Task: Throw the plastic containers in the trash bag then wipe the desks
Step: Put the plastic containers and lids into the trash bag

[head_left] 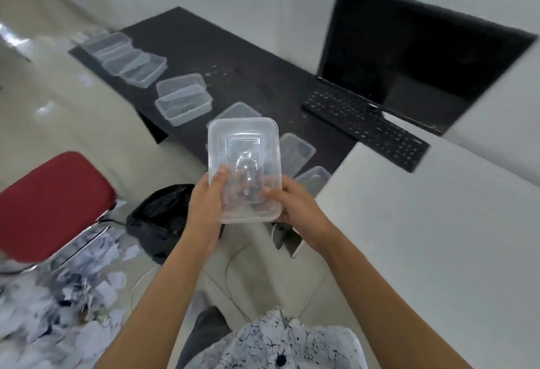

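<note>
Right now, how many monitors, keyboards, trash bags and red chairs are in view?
monitor: 1
keyboard: 1
trash bag: 1
red chair: 1
Total: 4

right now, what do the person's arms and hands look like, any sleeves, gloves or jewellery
The left hand and right hand are bare: no gloves, and no watch, bracelet or ring shows. The left forearm and right forearm are uncovered too, with no sleeve in view. At the bottom edge is a white shirt with a dark crackled print and a dark button.
</note>
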